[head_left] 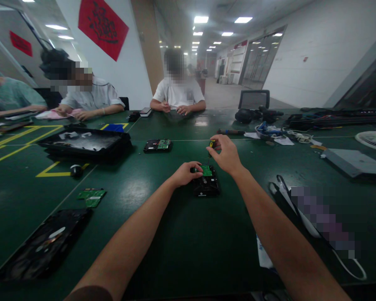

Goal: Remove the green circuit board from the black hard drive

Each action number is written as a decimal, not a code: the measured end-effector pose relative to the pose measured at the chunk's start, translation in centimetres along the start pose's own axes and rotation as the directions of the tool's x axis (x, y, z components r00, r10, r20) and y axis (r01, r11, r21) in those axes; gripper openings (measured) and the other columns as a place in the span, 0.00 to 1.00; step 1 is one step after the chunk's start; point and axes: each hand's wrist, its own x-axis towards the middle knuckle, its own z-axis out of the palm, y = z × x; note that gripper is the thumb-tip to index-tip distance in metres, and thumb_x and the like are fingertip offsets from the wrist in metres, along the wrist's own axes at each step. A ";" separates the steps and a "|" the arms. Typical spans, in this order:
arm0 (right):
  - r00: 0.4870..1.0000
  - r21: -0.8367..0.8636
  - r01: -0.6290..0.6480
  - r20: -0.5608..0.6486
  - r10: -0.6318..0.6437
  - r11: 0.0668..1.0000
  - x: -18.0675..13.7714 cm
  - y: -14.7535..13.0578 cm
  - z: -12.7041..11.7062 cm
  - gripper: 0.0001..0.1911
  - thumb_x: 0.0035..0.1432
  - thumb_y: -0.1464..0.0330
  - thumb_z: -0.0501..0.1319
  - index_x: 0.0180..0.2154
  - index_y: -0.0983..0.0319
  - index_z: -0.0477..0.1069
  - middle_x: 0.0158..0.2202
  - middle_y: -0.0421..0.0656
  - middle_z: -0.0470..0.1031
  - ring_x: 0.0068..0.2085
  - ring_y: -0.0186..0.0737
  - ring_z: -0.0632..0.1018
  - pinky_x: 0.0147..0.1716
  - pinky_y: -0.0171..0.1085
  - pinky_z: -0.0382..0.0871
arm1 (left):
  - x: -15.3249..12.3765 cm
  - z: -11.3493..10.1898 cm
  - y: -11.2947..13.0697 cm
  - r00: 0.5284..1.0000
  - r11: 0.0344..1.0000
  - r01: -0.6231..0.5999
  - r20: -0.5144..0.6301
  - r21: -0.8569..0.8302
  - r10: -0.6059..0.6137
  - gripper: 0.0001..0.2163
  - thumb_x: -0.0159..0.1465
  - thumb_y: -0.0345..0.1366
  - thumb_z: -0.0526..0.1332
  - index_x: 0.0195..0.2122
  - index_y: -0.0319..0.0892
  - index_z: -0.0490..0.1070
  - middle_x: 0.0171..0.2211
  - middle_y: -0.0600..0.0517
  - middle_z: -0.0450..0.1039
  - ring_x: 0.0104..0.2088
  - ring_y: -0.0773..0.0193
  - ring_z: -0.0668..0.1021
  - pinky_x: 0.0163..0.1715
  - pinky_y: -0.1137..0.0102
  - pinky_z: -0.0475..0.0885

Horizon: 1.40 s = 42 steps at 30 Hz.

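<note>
A black hard drive lies on the table in front of me, with a green circuit board at its far end. My left hand is at the drive's left side, its fingers bent and gripping the drive by the board. Between thumb and fingers, my right hand pinches a small screwdriver with a yellow and black handle. The screwdriver stands nearly upright, and its thin shaft points down at the board. Where exactly the tip rests is too small to make out.
Another hard drive lies farther off. On the left are a black tray, a loose green circuit board and a large black drive. A grey metal box and a lanyard lie right. Several people sit across the table.
</note>
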 end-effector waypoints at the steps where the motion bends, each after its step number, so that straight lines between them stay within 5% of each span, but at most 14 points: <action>1: 1.000 0.000 -0.003 -0.002 0.003 1.000 0.0 0.0 0.0 0.13 0.62 0.66 0.64 0.49 0.57 0.70 0.46 0.48 0.74 0.43 0.47 0.79 0.45 0.49 0.79 | 0.0 0.0 0.0 1.000 1.000 0.000 0.002 0.002 0.000 0.07 0.61 0.36 0.70 0.39 0.43 0.81 0.60 0.45 0.74 0.60 0.51 0.76 0.65 0.56 0.62; 9: 1.000 0.008 -0.011 0.006 0.011 1.000 -0.1 0.0 0.2 0.21 0.60 0.71 0.62 0.55 0.57 0.68 0.51 0.49 0.73 0.44 0.47 0.79 0.45 0.49 0.80 | 0.0 0.0 0.0 1.000 1.000 0.007 0.003 0.008 -0.007 0.07 0.61 0.37 0.70 0.40 0.44 0.80 0.60 0.46 0.74 0.59 0.50 0.76 0.64 0.55 0.64; 42: 0.999 -0.004 -0.011 -0.046 0.011 1.000 0.1 -0.3 -0.2 0.11 0.62 0.68 0.62 0.48 0.58 0.71 0.47 0.49 0.73 0.42 0.46 0.79 0.44 0.49 0.80 | 0.0 -0.1 0.3 1.000 1.000 0.006 0.008 0.017 -0.006 0.06 0.61 0.37 0.69 0.39 0.44 0.80 0.59 0.46 0.75 0.59 0.50 0.77 0.64 0.54 0.64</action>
